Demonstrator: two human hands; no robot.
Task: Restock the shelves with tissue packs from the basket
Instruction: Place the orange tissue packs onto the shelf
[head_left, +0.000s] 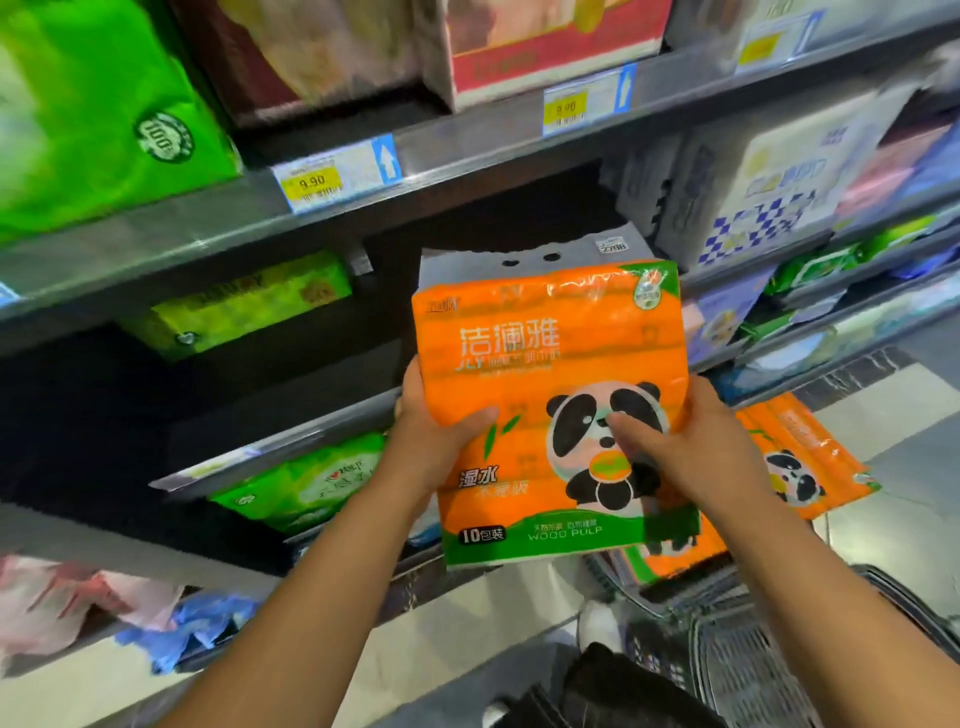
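Observation:
An orange tissue pack with a panda print and a green bottom band is held upright in front of the shelves. My left hand grips its left edge, thumb on the front. My right hand grips the right edge, thumb across the panda. Behind the pack is a dark gap on the middle shelf. A second orange panda pack lies lower right, over the dark mesh basket.
Green packs sit at the back of the middle shelf and another green pack on the shelf below. The upper shelf rail carries yellow 9.90 price tags. White and blue packs fill the right side. Pale floor lies below.

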